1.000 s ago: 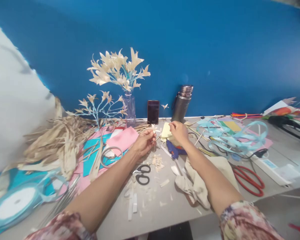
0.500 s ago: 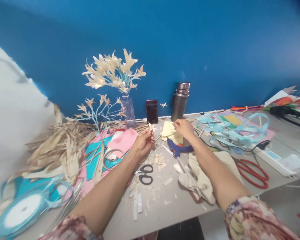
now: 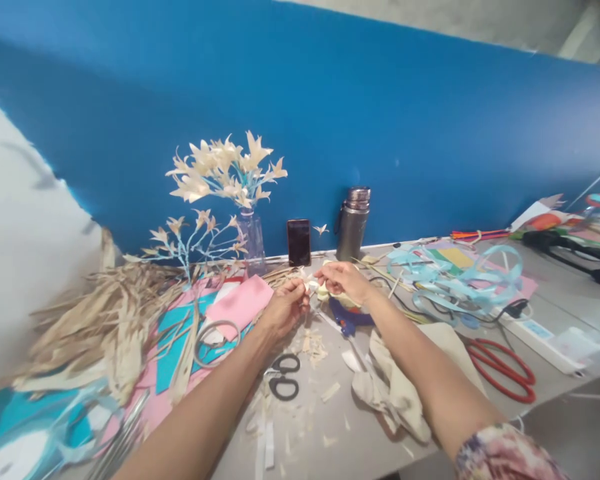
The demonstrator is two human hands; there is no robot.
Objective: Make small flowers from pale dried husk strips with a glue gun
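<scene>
A small cream flower (image 3: 307, 280) is pinched between the fingertips of my left hand (image 3: 289, 305), near the middle of the table. My right hand (image 3: 344, 279) is closed beside it, its fingertips touching or nearly touching the petals; whatever they hold is too small to make out. Under my right wrist lies a blue glue gun (image 3: 344, 320), partly covering something yellow. Black-handled scissors (image 3: 285, 379) rest below my left hand, near pale scraps (image 3: 313, 347).
Cream flowers (image 3: 225, 167) stand in a clear bottle (image 3: 251, 243) at the back, beside a phone (image 3: 299, 243) and a metal flask (image 3: 353, 224). Dried husks (image 3: 85, 307) lie left; blue ribbon (image 3: 480, 280), red-handled scissors (image 3: 503, 370) and a power strip (image 3: 543, 343) lie right.
My right hand has moved left from the yellow pad to the flower in my left hand. The camera view has tilted up, so the scene sits lower.
</scene>
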